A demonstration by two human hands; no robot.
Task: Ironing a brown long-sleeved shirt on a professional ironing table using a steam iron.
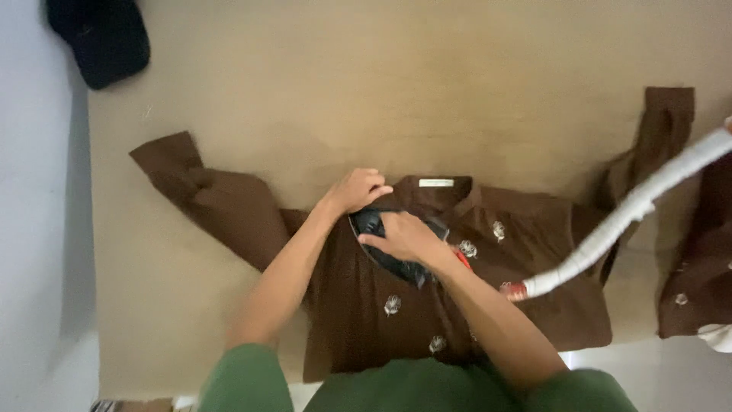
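A brown shirt [526, 252] with small white embroidered motifs lies spread flat on a tan cloth-covered surface [366, 91], sleeves out to both sides. My right hand [404, 238] grips a black clothes iron [389, 252] resting on the shirt just below the collar. My left hand [357, 189] presses on the shirt's left shoulder near the collar, fingers bent, touching the fabric beside the iron. A white wrapped cord [633, 210] runs from the iron's back up to the right edge.
A dark cloth [103, 38] lies at the top left corner. Another brown embroidered garment [698, 282] sits at the right edge. A pale wall or floor [38, 229] borders the left side. My green clothing shows at the bottom.
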